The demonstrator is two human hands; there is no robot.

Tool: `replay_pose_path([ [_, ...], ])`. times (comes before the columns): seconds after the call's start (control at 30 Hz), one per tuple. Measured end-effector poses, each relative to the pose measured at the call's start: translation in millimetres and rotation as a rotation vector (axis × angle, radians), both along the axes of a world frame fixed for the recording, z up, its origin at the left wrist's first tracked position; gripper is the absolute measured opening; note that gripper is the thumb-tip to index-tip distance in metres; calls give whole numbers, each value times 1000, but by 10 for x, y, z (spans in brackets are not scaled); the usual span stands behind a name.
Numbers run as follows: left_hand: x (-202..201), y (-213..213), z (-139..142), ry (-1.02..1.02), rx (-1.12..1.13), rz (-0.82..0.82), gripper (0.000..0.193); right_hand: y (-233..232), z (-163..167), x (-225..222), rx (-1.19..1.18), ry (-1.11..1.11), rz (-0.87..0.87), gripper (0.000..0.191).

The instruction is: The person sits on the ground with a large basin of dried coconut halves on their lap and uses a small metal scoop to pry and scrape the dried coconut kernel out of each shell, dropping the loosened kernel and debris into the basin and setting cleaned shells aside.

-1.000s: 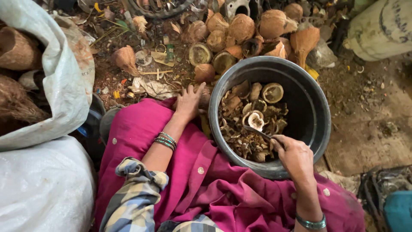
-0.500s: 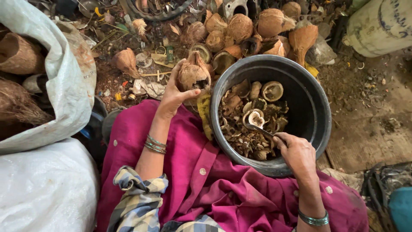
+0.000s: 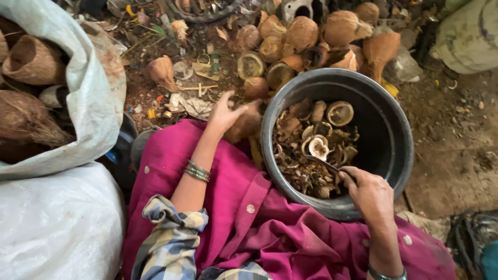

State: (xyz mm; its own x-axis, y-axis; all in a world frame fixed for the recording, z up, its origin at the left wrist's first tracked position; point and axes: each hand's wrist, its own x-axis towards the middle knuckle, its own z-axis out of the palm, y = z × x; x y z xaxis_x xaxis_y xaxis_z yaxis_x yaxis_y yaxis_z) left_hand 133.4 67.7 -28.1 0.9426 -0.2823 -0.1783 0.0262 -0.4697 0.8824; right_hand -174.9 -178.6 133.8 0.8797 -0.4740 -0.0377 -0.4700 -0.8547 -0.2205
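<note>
Littered ground; left hand holds coconut beside white sack.

Rough fibrous coconut husk, smooth dark plastic tub, matt magenta cloth, woven white sack

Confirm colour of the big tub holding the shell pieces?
Dark grey, nearly black, the tub; shows in the head view, the only one.

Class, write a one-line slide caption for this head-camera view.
Left hand holds a brown coconut shell half beside the round black bucket of shell pieces; right hand holds a thin metal tool.
</note>
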Motion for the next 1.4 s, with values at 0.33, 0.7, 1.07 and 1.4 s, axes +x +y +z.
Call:
replay_pose_path([
  [0.33, 1297, 916, 169, -375, 516, 758, 99, -71, -182, 104, -29, -33, -63, 29],
  [0.7, 1262, 1649, -233, -358, -85, 371, 46, -23, -301, 162, -30, -13, -76, 27],
  [1.07, 605, 1130, 604, -905, -155, 54, 33, -118, -329, 119, -68, -35, -96, 30],
  [1.4, -317, 696, 730, -1128, -90, -31, 38, 53, 87, 5, -35, -507, -57, 20],
])
